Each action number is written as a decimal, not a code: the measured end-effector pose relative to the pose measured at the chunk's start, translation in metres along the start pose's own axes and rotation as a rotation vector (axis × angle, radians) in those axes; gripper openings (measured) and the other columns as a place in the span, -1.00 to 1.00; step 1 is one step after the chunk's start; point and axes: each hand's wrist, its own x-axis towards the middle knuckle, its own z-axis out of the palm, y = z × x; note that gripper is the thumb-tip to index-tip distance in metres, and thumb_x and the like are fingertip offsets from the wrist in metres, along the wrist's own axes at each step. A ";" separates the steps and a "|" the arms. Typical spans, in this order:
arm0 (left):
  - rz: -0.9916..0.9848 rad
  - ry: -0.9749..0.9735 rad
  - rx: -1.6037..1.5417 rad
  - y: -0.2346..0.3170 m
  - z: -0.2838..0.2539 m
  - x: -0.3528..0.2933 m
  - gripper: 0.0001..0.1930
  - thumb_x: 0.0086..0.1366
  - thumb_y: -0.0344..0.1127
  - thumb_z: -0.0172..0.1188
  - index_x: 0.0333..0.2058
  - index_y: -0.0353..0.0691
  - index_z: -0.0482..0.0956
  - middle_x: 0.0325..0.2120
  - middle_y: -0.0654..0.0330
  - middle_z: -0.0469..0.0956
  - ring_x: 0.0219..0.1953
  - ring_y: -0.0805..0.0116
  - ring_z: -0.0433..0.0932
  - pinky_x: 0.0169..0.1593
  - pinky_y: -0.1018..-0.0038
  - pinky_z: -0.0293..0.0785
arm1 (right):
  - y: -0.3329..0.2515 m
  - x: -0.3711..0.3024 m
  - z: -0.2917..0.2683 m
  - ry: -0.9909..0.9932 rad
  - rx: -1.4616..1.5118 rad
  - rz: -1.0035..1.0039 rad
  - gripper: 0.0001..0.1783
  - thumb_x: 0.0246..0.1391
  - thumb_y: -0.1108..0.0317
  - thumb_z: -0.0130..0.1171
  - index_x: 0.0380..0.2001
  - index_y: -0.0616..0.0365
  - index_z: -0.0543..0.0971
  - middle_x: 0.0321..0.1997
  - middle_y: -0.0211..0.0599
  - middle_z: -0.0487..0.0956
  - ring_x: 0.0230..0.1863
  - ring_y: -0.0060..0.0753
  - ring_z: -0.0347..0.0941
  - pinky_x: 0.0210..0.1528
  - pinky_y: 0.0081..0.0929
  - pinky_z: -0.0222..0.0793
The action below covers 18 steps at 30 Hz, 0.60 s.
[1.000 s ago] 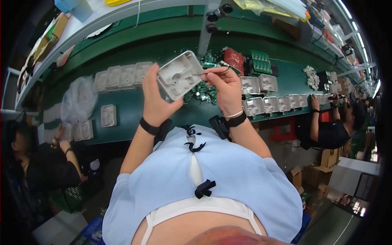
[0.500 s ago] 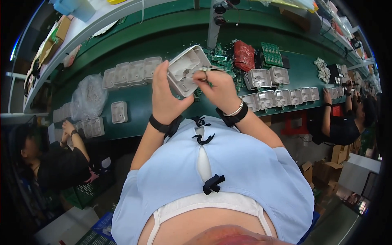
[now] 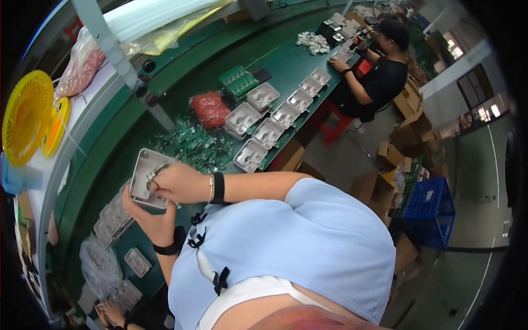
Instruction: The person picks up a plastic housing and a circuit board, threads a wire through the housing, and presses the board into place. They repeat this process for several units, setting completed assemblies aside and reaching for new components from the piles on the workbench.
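My left hand (image 3: 154, 221) grips a white, open-topped plastic housing (image 3: 142, 166) by its near edge and side, holding it tilted above the bench. My right hand (image 3: 186, 182) reaches into the housing with its fingers pinched. A thin dark curved piece, perhaps a wire, shows at those fingertips, but what they hold is mostly hidden. Just beyond and to the right of my hands lies a spread of small green circuit boards (image 3: 201, 144).
Rows of white housings (image 3: 268, 133) line the bench to the right, near a red bag (image 3: 210, 109) and a green board panel (image 3: 238, 82). More housings and a clear plastic bag (image 3: 100, 265) are at left. Co-workers sit on both sides. A metal post (image 3: 154, 110) rises beyond the boards.
The view has swung to the right, so the bench now runs diagonally. My left hand still holds the housing, and my right hand's fingers are still inside it.
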 end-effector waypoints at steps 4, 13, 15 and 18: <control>0.004 -0.009 0.055 0.006 0.000 0.002 0.03 -0.04 -0.35 0.53 0.39 -0.32 0.14 0.29 -0.12 0.22 0.37 -0.14 0.22 0.42 0.06 0.14 | -0.003 -0.003 -0.004 -0.046 0.089 0.160 -0.92 -0.02 0.36 0.33 -0.41 0.05 0.65 -0.44 -0.24 0.63 -0.30 -0.03 0.62 -0.22 -0.14 0.53; 0.018 -0.035 -0.027 0.008 0.015 -0.001 0.08 -0.02 -0.34 0.57 0.42 -0.26 0.09 0.35 -0.09 0.14 0.40 -0.08 0.18 0.40 0.09 0.18 | 0.002 -0.013 -0.007 0.005 0.026 0.117 -0.92 -0.01 0.38 0.30 -0.41 0.06 0.60 -0.47 -0.24 0.62 -0.37 -0.05 0.61 -0.31 -0.15 0.51; -0.029 -0.036 -0.144 0.012 0.021 -0.004 0.08 -0.04 -0.34 0.57 0.42 -0.27 0.09 0.36 -0.10 0.14 0.45 -0.14 0.11 0.45 0.05 0.08 | 0.006 -0.017 -0.010 0.087 -0.099 0.049 -0.93 -0.01 0.38 0.29 -0.42 0.07 0.60 -0.47 -0.24 0.63 -0.37 -0.06 0.62 -0.32 -0.16 0.50; -0.006 -0.072 -0.081 0.015 0.028 -0.005 0.08 -0.02 -0.38 0.56 0.43 -0.23 0.08 0.36 -0.04 0.12 0.41 -0.01 0.18 0.39 0.13 0.25 | 0.009 -0.022 -0.017 0.099 -0.115 0.065 -0.93 -0.02 0.38 0.29 -0.42 0.07 0.61 -0.47 -0.24 0.63 -0.37 -0.06 0.62 -0.33 -0.17 0.50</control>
